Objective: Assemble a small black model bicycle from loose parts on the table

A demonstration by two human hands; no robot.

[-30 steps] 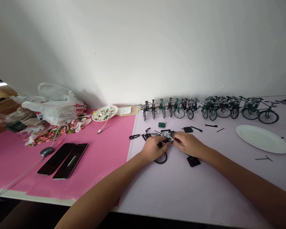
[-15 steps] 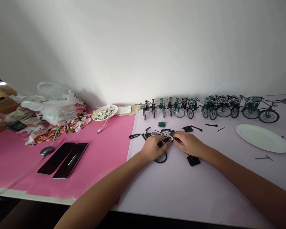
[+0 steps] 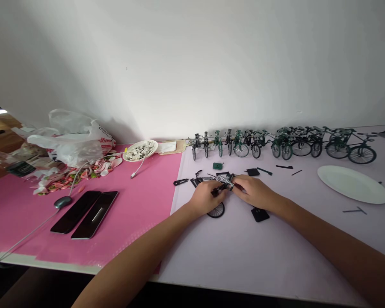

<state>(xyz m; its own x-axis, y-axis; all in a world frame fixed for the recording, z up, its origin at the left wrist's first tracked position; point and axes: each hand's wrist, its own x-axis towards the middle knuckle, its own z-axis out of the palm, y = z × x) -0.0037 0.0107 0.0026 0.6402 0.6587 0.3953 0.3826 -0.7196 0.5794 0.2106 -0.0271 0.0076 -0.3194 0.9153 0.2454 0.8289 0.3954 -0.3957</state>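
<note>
My left hand [image 3: 205, 197] is closed around a black and silver model bicycle part [image 3: 225, 181]. From the other side, the fingers of my right hand [image 3: 250, 191] close on the same part, their tips partly hidden. A spoked wheel [image 3: 217, 210] lies below my left hand, partly covered by it. Near my right wrist rests a black square piece [image 3: 260, 214]. Around the hands are a small black crank-like piece [image 3: 180, 182], a green block [image 3: 217, 165], another black block [image 3: 253, 172] and several thin dark pieces.
Assembled model bicycles [image 3: 335, 143] line the wall. A white oval plate [image 3: 353, 184] lies at right, near a grey T-shaped piece [image 3: 355, 210]. On the pink side are two phones [image 3: 94, 216], a mouse [image 3: 63, 202], a plate of small parts [image 3: 140, 150], petals and a plastic bag [image 3: 73, 141].
The view has shifted very slightly. Both hands keep nearly the same place and hold on the bicycle part.
</note>
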